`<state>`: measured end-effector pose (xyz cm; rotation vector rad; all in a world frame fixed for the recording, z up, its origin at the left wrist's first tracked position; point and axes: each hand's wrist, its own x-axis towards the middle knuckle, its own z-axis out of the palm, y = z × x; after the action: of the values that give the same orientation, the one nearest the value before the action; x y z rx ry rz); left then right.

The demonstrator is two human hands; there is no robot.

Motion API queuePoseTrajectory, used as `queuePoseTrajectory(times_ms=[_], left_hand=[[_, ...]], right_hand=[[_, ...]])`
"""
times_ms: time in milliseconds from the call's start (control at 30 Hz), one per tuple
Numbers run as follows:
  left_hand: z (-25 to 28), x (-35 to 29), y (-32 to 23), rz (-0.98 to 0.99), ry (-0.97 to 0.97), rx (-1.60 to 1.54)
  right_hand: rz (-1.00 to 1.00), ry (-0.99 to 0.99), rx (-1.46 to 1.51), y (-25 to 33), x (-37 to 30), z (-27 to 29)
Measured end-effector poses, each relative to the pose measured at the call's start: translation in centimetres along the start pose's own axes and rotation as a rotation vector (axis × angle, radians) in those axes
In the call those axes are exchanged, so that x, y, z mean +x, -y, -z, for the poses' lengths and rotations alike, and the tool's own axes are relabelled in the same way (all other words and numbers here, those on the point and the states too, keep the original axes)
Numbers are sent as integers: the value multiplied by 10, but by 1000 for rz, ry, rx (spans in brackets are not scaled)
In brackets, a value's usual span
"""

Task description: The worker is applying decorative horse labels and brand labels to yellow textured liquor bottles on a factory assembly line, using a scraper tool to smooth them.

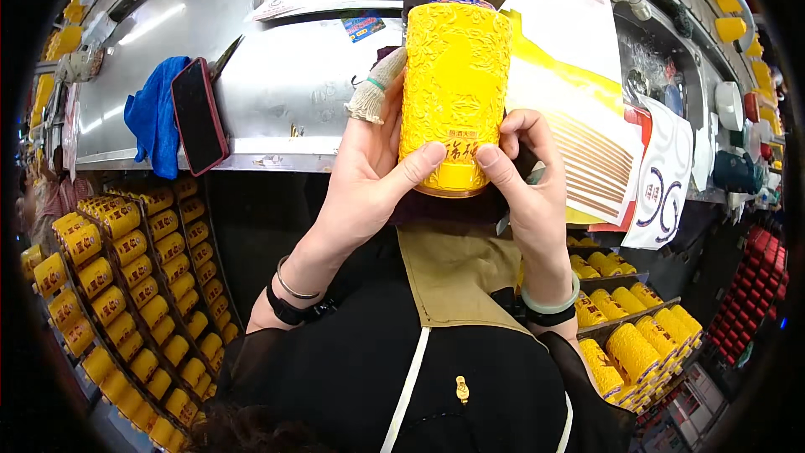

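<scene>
Upright between my two hands is a yellow embossed bottle (455, 75) with a clear glass neck and a dark blue patterned shoulder. My left hand (369, 151) grips its lower left side, thumb pressed on the front near the base. A knitted finger cover with a green band (370, 94) sits on one of its fingers. My right hand (533, 180) holds the lower right side, with the thumb on the front and a bent finger at the edge. Dark lettering on the bottle's lower front is partly under my thumbs. The fingers behind the bottle are hidden.
A metal bench (281, 75) carries a blue cloth (158, 113) and a red-edged phone (199, 116) at its front edge. Printed paper sheets (579, 75) lie to the right, beside a sink (658, 59). Racks of yellow bottles (138, 285) stand left, with more bottles (633, 348) at lower right.
</scene>
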<state>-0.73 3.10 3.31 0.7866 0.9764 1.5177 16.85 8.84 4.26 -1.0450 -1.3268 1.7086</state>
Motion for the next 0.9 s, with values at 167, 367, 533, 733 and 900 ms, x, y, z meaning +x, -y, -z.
queuePoseTrajectory(times_ms=[167,367,533,733,900], left_hand=[[0,0,0,-5,6,38],[-2,-1,-2,-3,-9,45],[0,0,0,-10,1,53],[-1,0,0,-4,-10,29],[4,0,1,38,-44,-92]], right_hand=[[9,9,-2,2,0,0],[7,10,-16,0,0,2],[9,8,-7,0,0,1],[3,2,-8,1,0,1],[-13,-3,18,3,0,2]])
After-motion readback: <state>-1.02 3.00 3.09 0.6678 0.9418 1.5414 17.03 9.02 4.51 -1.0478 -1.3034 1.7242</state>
